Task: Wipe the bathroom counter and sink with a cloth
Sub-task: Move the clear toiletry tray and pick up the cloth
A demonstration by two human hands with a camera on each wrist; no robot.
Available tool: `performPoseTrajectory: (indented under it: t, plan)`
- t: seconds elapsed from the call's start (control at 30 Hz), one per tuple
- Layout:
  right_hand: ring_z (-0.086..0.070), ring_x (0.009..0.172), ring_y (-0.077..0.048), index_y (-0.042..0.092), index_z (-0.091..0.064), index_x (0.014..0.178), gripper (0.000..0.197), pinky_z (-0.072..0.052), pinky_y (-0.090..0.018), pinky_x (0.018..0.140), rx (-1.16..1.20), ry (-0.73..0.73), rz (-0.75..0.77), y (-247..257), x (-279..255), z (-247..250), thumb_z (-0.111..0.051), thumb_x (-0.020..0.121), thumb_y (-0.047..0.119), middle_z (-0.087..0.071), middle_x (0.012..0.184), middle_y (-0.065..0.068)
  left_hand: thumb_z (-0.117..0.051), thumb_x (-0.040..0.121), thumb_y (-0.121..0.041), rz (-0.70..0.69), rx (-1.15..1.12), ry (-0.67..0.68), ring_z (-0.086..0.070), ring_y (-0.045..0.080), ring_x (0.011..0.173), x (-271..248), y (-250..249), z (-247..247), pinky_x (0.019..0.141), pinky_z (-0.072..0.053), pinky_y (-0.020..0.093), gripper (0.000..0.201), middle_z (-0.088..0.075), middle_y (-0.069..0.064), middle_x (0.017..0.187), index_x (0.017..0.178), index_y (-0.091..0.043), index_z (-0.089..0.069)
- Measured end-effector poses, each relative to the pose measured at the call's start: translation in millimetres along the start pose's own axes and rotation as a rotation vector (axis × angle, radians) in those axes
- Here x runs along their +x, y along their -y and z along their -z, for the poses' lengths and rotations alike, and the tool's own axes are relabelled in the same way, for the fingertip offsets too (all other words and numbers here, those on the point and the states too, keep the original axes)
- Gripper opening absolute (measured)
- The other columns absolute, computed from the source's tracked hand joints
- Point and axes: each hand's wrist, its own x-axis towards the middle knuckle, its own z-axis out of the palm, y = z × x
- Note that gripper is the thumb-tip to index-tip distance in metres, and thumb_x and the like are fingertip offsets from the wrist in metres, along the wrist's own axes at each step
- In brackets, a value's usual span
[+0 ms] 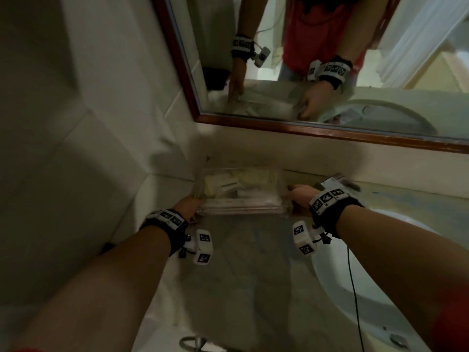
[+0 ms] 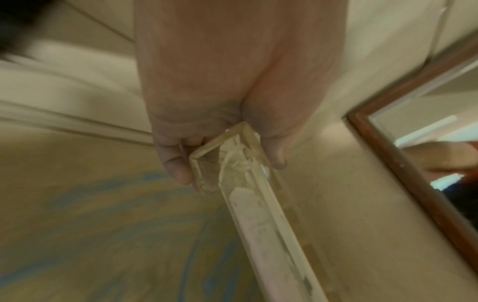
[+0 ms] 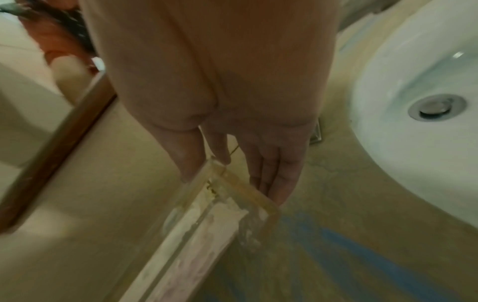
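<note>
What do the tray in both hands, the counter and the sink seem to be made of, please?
Tray: probably clear, glossy plastic; its contents show through the walls. Counter: likely beige stone or imitation, with bluish veins. Sink: probably glazed white ceramic, showing shiny highlights.

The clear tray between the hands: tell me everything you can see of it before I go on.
The tray is a shallow rectangular box of clear, scuffed plastic with thick walls, lying lengthwise along the back wall under the mirror, left of the sink. Pale packets or papers fill it; the blur hides what they are. The left hand grips its left end, fingers curled over the corner. The right hand holds its right end, thumb on the far wall and straight fingers along the near one. Whether it rests on the counter is unclear.
</note>
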Motion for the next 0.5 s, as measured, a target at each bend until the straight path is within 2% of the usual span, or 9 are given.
performPoseTrajectory:
  t: [0.07,0.1,0.17,0.23,0.3,0.4,0.5]
  plan:
    - [-0.053,0.098,-0.023,-0.005,-0.047,0.137,0.042,-0.050,-0.042,0.098,-0.052,0.007,0.037,4,-7,3,-0.050,0.099,0.013,-0.055,0.098,-0.006,-0.062,0.083,-0.058,0.012,0.013,0.004,-0.060,0.034,0.097,-12,10,0,0.090,-0.051,0.049,0.070,-0.062,0.020,0.121,0.134,-0.012,-0.051]
    - [-0.053,0.098,-0.022,-0.005,-0.049,0.135,0.042,-0.050,-0.042,0.099,-0.071,0.005,0.055,6,-9,4,-0.051,0.099,0.014,-0.056,0.104,-0.009,-0.061,0.083,-0.058,0.008,0.007,-0.001,-0.061,0.034,0.093,-25,13,0,0.088,-0.053,0.050,0.071,-0.062,0.019,0.119,0.137,-0.014,-0.048]
    - [-0.054,0.097,-0.022,-0.003,-0.052,0.133,0.042,-0.050,-0.043,0.099,-0.086,0.003,0.098,9,-10,4,-0.055,0.097,0.019,-0.058,0.113,-0.012,-0.058,0.092,-0.049,0.019,-0.073,-0.026,-0.061,0.030,0.080,-49,21,1,0.070,-0.057,0.042,0.057,-0.062,0.015,0.106,0.137,-0.015,-0.047]
    - [-0.056,0.096,-0.024,-0.001,-0.053,0.132,0.044,-0.053,-0.042,0.094,-0.063,0.019,0.120,14,-8,2,-0.058,0.096,0.023,-0.056,0.111,-0.010,-0.058,0.094,-0.044,0.048,-0.111,-0.057,-0.061,0.024,0.073,-70,30,4,0.058,-0.053,0.034,0.057,-0.062,0.012,0.101,0.141,-0.017,-0.043]
    - [-0.059,0.098,-0.027,0.000,-0.053,0.131,0.044,-0.054,-0.041,0.091,-0.073,0.058,0.121,22,-10,-5,-0.059,0.095,0.026,-0.057,0.112,-0.009,-0.060,0.092,-0.045,0.053,-0.141,-0.077,-0.063,0.024,0.076,-86,41,10,0.058,-0.054,0.033,0.063,-0.061,0.013,0.109,0.145,-0.018,-0.039]
    - [-0.062,0.108,-0.036,0.005,-0.056,0.130,0.044,-0.051,-0.050,0.097,-0.075,0.117,0.098,33,-4,-19,-0.060,0.095,0.030,-0.063,0.122,-0.018,-0.060,0.092,-0.044,0.041,-0.222,-0.130,-0.062,0.024,0.079,-108,56,19,0.067,-0.052,0.036,0.050,-0.062,0.013,0.107,0.133,-0.016,-0.052]
    - [-0.061,0.107,-0.033,0.009,-0.052,0.134,0.045,-0.051,-0.048,0.097,-0.157,0.172,0.164,50,-5,-42,-0.057,0.096,0.034,-0.060,0.124,-0.016,-0.060,0.092,-0.045,0.056,-0.257,-0.174,-0.062,0.024,0.082,-127,75,27,0.066,-0.049,0.034,0.043,-0.064,0.012,0.104,0.126,-0.018,-0.056]
